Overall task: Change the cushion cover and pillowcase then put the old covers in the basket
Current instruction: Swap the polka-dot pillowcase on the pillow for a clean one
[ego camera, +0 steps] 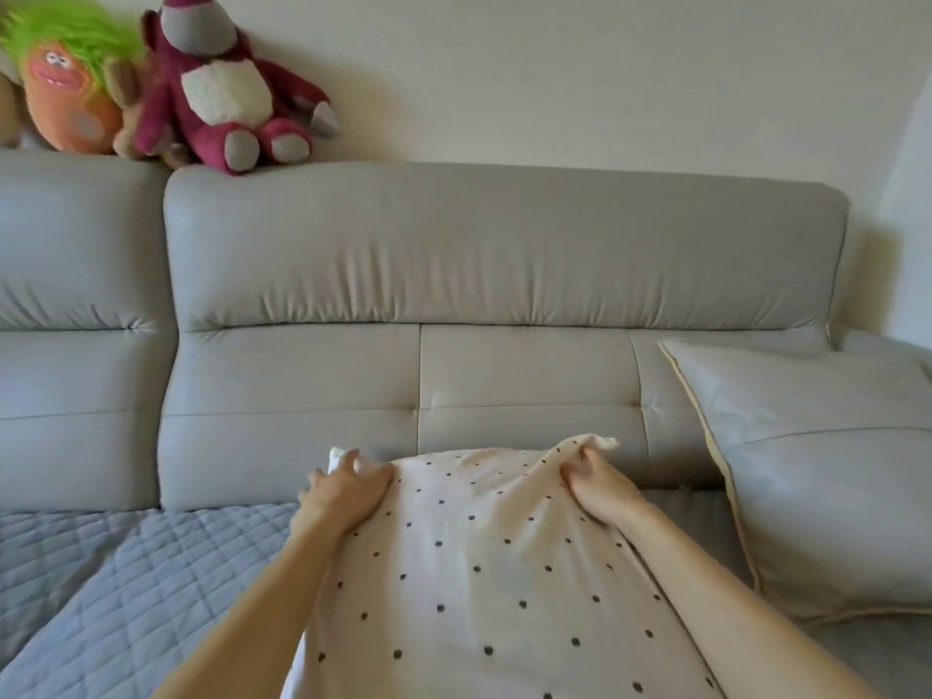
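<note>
A cream cover with dark dots (pixel 479 572) lies over a cushion on the sofa seat in front of me. A white corner of the cushion (pixel 337 455) shows at its far left end. My left hand (pixel 345 489) grips the cover's far left corner with curled fingers. My right hand (pixel 597 484) pinches the bunched fabric at the far right corner. Both forearms reach in from the bottom of the view. No basket is in sight.
A grey sofa backrest (pixel 504 274) stands right behind the cushion. A grey cushion with pale piping (pixel 827 471) leans at the right. A blue quilted mat (pixel 131 572) covers the seat at left. A maroon plush bear (pixel 227 88) and a green-haired plush (pixel 65 78) sit on the backrest.
</note>
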Tool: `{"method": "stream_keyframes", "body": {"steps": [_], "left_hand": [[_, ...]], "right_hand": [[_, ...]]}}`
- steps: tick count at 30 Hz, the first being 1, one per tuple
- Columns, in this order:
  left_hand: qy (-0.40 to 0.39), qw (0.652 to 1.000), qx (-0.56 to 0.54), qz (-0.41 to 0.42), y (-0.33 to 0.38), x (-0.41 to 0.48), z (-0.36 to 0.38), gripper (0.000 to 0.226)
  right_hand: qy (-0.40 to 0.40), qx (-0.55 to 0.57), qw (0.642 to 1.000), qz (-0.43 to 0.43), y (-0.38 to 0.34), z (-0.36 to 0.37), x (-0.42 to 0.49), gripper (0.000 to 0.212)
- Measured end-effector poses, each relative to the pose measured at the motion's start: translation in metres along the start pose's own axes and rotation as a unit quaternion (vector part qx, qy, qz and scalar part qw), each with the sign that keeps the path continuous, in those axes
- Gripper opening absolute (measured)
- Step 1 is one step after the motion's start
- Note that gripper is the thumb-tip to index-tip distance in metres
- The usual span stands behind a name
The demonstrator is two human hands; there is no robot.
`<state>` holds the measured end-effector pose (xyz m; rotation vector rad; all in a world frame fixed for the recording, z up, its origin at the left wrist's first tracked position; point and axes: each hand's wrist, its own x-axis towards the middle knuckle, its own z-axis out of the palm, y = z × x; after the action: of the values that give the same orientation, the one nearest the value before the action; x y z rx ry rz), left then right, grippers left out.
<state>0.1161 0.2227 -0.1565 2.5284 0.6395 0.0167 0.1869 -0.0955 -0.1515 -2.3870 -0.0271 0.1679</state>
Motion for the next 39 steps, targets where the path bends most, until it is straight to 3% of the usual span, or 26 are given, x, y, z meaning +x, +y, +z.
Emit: {"method": "stream_keyframes", "body": {"steps": [2, 4, 6, 8, 10, 14, 17, 19, 24, 27, 29, 33, 37, 39], "left_hand": [[0.005, 0.999, -0.013, -0.039, -0.006, 0.034, 0.001, 0.068], [-0.003, 1.000, -0.011, -0.024, -0.003, 0.048, -0.001, 0.043], [0.074, 0.997, -0.022, -0.016, 0.000, 0.058, -0.001, 0.025], [0.177, 0.981, -0.072, -0.031, 0.002, 0.064, 0.000, 0.025], [0.192, 0.973, -0.111, -0.055, 0.000, 0.066, 0.006, 0.027], [0.102, 0.981, -0.151, -0.063, -0.024, 0.065, 0.017, 0.040], [0.082, 0.945, -0.277, -0.152, -0.045, 0.061, 0.011, 0.054], [0.058, 0.924, -0.331, -0.182, -0.052, 0.052, 0.007, 0.042], [0.144, 0.935, -0.304, -0.114, -0.043, 0.045, 0.004, 0.021], [0.143, 0.931, -0.315, -0.117, -0.036, 0.050, 0.008, 0.022], [0.168, 0.930, -0.301, -0.129, -0.032, 0.053, 0.011, 0.027], [0.233, 0.914, -0.292, -0.162, -0.028, 0.052, 0.017, 0.027], [0.200, 0.930, -0.273, -0.142, -0.032, 0.056, 0.022, 0.024], [0.169, 0.939, -0.272, -0.129, -0.038, 0.059, 0.018, 0.027]], "right_hand": [[0.035, 0.021, 0.999, 0.031, 0.006, 0.000, 0.030, 0.055], [0.104, 0.006, 0.993, 0.053, 0.015, -0.001, 0.051, 0.037], [0.170, -0.047, 0.983, 0.056, 0.020, -0.005, 0.065, 0.024], [0.221, -0.069, 0.970, 0.069, 0.018, -0.008, 0.072, 0.030], [0.242, -0.058, 0.964, 0.090, 0.014, -0.007, 0.075, 0.038], [0.232, 0.015, 0.965, 0.121, 0.017, 0.001, 0.071, 0.033], [0.182, -0.013, 0.977, 0.115, 0.024, -0.010, 0.066, 0.038], [0.174, -0.035, 0.978, 0.113, 0.023, -0.014, 0.059, 0.047], [0.226, -0.071, 0.968, 0.087, 0.011, -0.010, 0.054, 0.040], [0.196, -0.068, 0.976, 0.065, -0.001, -0.006, 0.061, 0.044], [0.227, -0.080, 0.968, 0.065, -0.004, -0.005, 0.066, 0.040], [0.249, -0.030, 0.957, 0.144, 0.005, -0.012, 0.076, 0.048], [0.187, 0.013, 0.965, 0.185, 0.013, -0.014, 0.086, 0.056], [0.177, 0.037, 0.963, 0.199, 0.015, -0.015, 0.087, 0.048]]}}
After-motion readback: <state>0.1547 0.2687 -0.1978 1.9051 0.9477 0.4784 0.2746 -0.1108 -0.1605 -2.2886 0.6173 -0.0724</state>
